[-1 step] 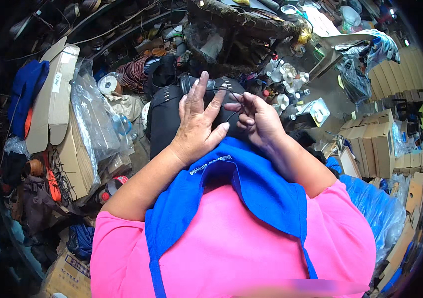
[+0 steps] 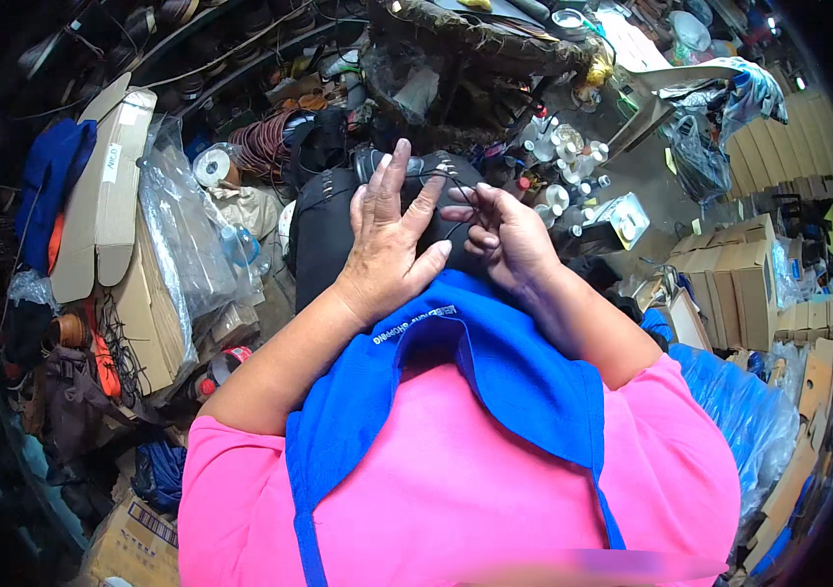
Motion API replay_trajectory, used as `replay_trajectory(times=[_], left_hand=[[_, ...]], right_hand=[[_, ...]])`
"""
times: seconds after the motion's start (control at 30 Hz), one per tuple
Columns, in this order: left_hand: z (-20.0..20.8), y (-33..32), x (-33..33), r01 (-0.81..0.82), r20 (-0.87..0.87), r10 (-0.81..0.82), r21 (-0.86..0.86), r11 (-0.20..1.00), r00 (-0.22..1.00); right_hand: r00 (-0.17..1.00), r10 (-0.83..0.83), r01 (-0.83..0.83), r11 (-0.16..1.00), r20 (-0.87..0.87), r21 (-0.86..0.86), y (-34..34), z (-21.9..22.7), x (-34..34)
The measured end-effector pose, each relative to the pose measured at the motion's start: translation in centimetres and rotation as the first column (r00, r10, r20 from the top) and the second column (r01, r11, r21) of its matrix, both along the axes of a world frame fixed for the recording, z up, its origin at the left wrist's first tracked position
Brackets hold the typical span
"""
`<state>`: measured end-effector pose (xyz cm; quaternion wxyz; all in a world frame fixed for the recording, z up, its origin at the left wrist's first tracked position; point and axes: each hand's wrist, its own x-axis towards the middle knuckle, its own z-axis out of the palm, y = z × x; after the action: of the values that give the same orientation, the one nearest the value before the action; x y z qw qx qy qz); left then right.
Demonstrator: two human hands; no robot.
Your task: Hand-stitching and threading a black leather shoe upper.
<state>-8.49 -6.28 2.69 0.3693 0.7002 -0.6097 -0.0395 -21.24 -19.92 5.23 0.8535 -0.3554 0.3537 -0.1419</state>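
Observation:
My left hand (image 2: 387, 235) is over my lap, fingers stretched out and thumb apart. It holds nothing that I can see, though a thin black cord (image 2: 456, 183) passes by its fingertips. To its right, my right hand (image 2: 519, 240) has its fingers curled and pinched on that cord. Dark trousers (image 2: 323, 230) cover my knees beneath both hands. Between the knees, past the left fingertips, is a dark rounded object (image 2: 369, 164), partly hidden by the hand. A blue apron (image 2: 358, 401) covers my lap and chest below the wrists.
Ahead stands a rough, cluttered workbench (image 2: 495, 49). White bottles (image 2: 568, 147) and an open white container (image 2: 624, 221) are on the floor to the right. Cardboard boxes (image 2: 729, 279) stand farther right. Flattened cardboard (image 2: 108, 196), clear plastic sheeting (image 2: 186, 235) and a spool (image 2: 213, 167) are on the left.

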Motion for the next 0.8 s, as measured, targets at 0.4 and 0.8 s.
replay_trajectory(times=[0.4,0.8], left_hand=[[1.2,0.9,0.2,-0.103,0.005,0.104,-0.060,0.993,0.995],[4.3,-3.7,5.1,-0.122,0.244,0.162,-0.173,0.977,0.956]], right_hand=[[0.998,0.041,0.000,0.791,0.054,-0.612,-0.4,0.1,0.1],[0.995,0.067,-0.060,0.994,0.070,-0.096,-0.2,0.2,-0.3]])
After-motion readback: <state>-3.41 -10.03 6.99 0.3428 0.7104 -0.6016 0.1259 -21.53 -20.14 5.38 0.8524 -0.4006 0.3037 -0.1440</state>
